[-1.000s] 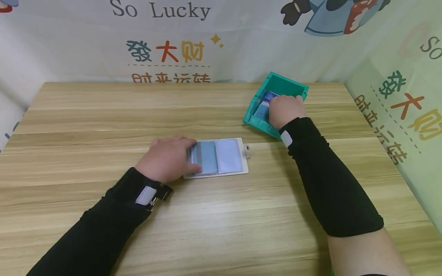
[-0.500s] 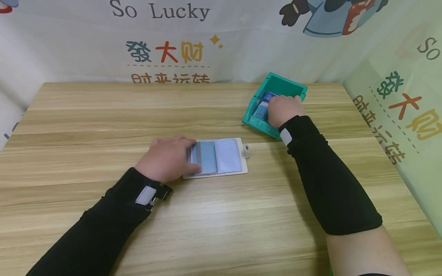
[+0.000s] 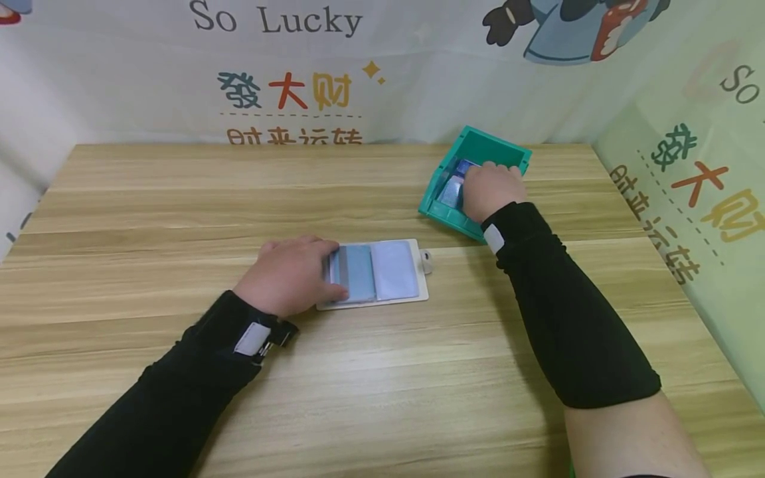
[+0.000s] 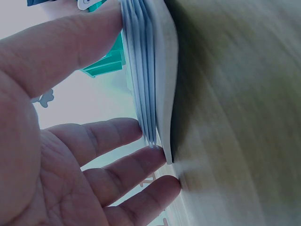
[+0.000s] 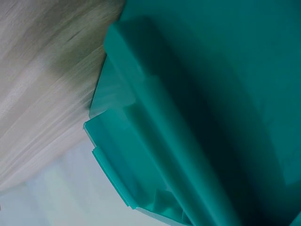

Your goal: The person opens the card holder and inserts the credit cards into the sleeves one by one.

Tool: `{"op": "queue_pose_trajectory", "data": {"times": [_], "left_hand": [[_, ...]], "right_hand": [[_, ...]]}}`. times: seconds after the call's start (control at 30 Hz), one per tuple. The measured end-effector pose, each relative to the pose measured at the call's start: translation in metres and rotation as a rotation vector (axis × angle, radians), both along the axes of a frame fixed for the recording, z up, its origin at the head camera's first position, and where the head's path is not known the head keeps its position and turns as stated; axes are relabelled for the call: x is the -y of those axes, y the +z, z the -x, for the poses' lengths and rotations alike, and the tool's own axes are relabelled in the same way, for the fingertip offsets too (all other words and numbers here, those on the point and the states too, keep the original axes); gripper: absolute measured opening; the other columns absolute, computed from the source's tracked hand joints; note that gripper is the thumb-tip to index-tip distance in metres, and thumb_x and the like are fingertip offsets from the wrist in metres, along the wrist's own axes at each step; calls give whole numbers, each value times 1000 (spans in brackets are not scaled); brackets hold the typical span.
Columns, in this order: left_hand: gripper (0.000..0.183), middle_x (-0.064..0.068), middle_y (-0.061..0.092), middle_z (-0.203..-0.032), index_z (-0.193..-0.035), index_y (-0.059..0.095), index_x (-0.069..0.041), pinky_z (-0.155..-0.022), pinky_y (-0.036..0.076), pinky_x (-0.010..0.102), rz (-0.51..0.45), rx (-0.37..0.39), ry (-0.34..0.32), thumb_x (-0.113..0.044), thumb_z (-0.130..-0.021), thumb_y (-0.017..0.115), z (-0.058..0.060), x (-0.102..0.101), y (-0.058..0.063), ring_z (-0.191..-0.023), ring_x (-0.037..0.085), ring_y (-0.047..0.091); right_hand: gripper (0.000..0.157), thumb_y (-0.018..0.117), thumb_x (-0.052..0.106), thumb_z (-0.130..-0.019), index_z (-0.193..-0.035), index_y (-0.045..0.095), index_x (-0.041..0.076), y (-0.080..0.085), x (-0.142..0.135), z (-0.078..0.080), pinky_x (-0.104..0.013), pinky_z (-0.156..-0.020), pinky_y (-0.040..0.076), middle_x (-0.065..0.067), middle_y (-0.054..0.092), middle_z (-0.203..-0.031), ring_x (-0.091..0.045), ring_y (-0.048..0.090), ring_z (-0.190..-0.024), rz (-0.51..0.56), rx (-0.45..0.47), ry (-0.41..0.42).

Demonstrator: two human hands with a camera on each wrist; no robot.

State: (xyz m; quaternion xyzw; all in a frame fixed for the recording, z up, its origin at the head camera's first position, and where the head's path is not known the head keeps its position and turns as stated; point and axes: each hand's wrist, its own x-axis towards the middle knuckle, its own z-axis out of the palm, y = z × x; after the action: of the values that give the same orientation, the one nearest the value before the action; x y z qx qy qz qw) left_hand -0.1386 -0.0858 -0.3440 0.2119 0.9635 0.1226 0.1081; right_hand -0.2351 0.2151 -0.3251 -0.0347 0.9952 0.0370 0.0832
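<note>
An opened card holder (image 3: 395, 270) lies flat near the middle of the table, its clear sleeves fanned across a pale cover with a snap strap (image 3: 426, 261) at the right end. My left hand (image 3: 293, 275) holds its left end between thumb and fingers; the left wrist view shows the stacked sleeves (image 4: 141, 70) edge-on against the thumb and index finger. Farther right stands a teal bin (image 3: 452, 217) with blue and purple card-like pieces (image 3: 457, 182) inside. My right hand (image 3: 493, 191) reaches into this bin, its fingertips hidden. The right wrist view shows the bin's wall (image 5: 174, 150) but no fingers.
The wooden table (image 3: 382, 385) ends at the back against a printed white cloth (image 3: 149, 73). Another cloth panel (image 3: 711, 219) stands along the right side. A sliver of green shows at the bottom edge, beside the right forearm.
Inside the bin, my right hand has shifted slightly and the card-like piece beside it catches the light differently. My left hand and the card holder stay in place.
</note>
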Motion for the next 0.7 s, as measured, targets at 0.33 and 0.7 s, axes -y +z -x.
{"op": "queue_pose_trajectory", "data": {"times": [0.33, 0.7], "left_hand": [[77, 13, 52, -130, -135, 49, -7, -88, 33, 54, -2, -1, -5, -50, -76, 72, 0, 1, 0, -101, 27, 48], [78, 14, 52, -130, -135, 49, -7, -89, 32, 56, 1, -3, -10, -51, -76, 72, 0, 1, 0, -102, 28, 48]], "right_hand": [[31, 48, 12, -93, -120, 49, -3, -2, 1, -2, -50, -86, 37, -20, 56, -107, -34, 48, -99, 46, -58, -25], [21, 45, 8, -95, -112, 57, 2, 1, -5, -3, -49, -86, 43, -15, 62, -106, -28, 52, -87, 251, -71, -29]]}}
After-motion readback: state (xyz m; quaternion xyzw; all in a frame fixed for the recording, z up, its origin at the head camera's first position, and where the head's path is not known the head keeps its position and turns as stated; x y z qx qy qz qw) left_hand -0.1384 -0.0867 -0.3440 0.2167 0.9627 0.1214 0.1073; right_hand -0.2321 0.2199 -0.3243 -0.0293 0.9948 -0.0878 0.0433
